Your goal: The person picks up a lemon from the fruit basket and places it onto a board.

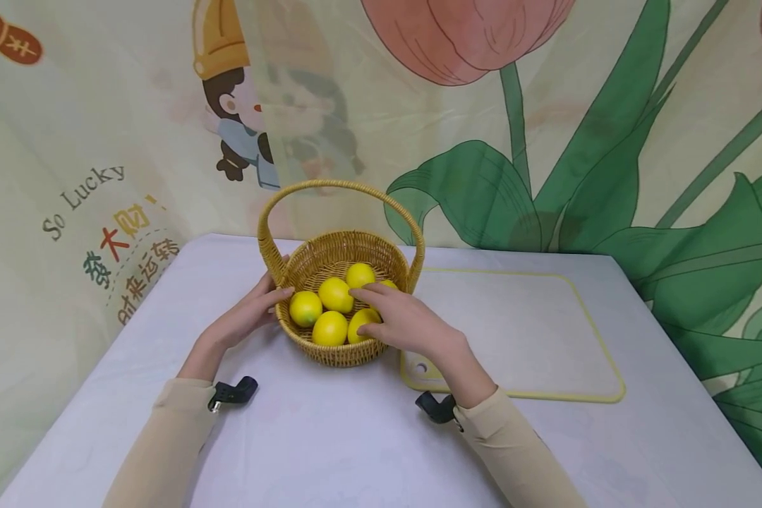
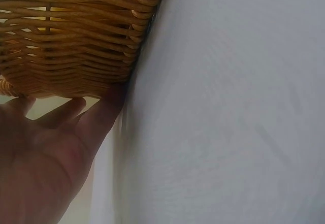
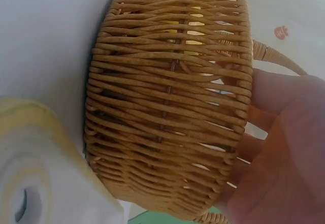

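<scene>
A round wicker basket [image 1: 339, 356] with a tall arched handle [image 1: 341, 185] stands upright on the white table and contains several yellow lemons [image 1: 329, 329]. At its left side, my left hand [image 1: 248, 310] holds the basket, with the thumb over the rim and other fingers against the outer wall [image 2: 71, 46]. My right hand [image 1: 415, 321] reaches over the right rim, fingers extended and thumb apart above a lemon [image 1: 359, 326] near the front. The right wrist view shows the basket's wall [image 3: 162, 92] hiding most of those fingers, so their contact with lemons cannot be made out.
Right of the basket lies a white cutting board [image 1: 514, 331] with a yellow border and a hole at its near left corner. A patterned cloth backdrop [image 1: 482, 127] hangs behind the white-covered table [image 1: 330, 437].
</scene>
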A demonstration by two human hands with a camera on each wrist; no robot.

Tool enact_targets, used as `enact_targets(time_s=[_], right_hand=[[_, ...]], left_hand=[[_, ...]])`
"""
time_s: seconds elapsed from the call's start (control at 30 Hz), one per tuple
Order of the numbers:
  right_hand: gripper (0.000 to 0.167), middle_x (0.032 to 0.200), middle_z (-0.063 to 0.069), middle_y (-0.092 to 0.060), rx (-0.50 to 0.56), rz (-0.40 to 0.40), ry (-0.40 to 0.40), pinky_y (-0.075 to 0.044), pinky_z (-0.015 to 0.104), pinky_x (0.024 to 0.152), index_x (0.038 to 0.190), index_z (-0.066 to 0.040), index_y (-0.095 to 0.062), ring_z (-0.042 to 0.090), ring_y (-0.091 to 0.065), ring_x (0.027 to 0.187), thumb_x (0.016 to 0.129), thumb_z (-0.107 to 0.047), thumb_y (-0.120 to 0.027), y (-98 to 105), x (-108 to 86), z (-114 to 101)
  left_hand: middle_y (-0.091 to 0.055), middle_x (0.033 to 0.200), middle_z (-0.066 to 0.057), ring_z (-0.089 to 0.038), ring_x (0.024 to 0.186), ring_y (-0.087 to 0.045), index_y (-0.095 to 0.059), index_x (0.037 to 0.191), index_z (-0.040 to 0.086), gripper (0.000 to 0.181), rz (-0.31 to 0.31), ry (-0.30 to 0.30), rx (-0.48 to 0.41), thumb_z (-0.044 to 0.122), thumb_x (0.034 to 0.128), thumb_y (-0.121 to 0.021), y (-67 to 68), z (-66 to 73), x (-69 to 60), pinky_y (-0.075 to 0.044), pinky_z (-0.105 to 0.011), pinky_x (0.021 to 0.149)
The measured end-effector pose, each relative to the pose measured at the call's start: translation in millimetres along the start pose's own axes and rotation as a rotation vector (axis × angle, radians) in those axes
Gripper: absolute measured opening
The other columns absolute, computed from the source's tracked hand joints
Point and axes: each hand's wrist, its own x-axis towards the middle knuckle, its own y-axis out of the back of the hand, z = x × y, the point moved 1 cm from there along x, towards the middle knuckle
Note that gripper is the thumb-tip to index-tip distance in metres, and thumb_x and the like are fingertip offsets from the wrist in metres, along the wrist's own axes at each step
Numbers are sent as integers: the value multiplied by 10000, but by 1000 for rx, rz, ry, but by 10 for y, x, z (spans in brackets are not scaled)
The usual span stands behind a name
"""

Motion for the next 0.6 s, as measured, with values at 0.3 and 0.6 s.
enact_targets(time_s=[0.3, 0.6], right_hand=[[535, 1432, -8, -577, -30, -6, -14, -467, 401, 1076, 1384, -198, -594, 186, -534, 1318, 882, -297, -753, -16, 77, -63], [506, 1319, 31, -654, -6, -64, 6, -495, 341, 1023, 1333, -131, -635, 172, -600, 1169, 862, -243, -781, -60, 166, -98]], left_hand=[[18, 1692, -20, -316, 1530, -170, 66, 1582, 400, 775, -14, -14, -22, 449, 1032, -478, 2, -12, 17, -305, -563, 1166], [1, 1691, -31, -325, 1522, -195, 68, 1590, 368, 771, -12, -25, -19, 440, 1039, -465, 16, -26, 19, -332, -557, 1149]])
